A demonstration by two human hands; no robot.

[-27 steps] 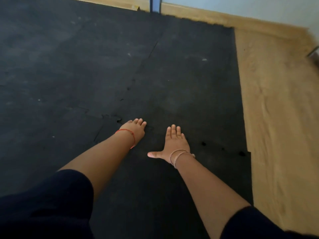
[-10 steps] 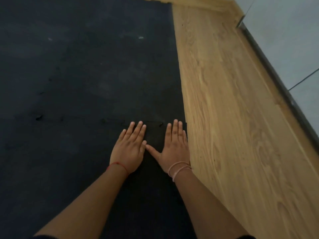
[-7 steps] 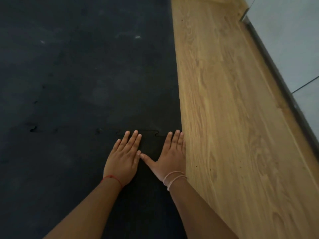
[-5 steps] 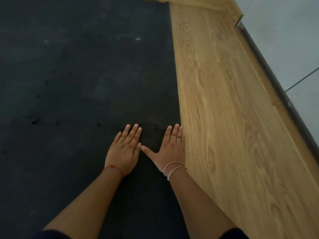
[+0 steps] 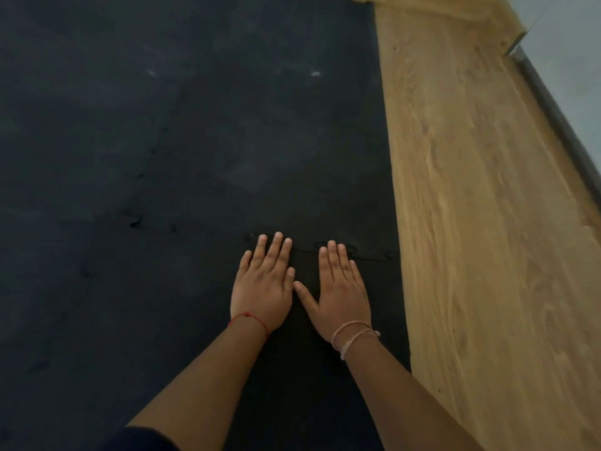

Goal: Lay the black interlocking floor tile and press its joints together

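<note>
A wooden floor (image 5: 481, 222) with light oak grain runs along the right side of the view, from the far end to the near edge. A dark metal rail (image 5: 559, 125) borders its right side. Beyond the rail stands a pale grey wall (image 5: 575, 43). The far end is blurred.

Both palms flat on the black tile (image 5: 302, 379), fingers spread. Left hand (image 5: 261, 288) and right hand (image 5: 341, 297) side by side, right thumb tip touching the left hand's edge. Puzzle-shaped joint (image 5: 367, 253) runs just past the fingertips (image 5: 278, 237); left fingertips reach it. Wood floor (image 5: 487, 239) just beyond right little finger, past the tile edge.
</note>
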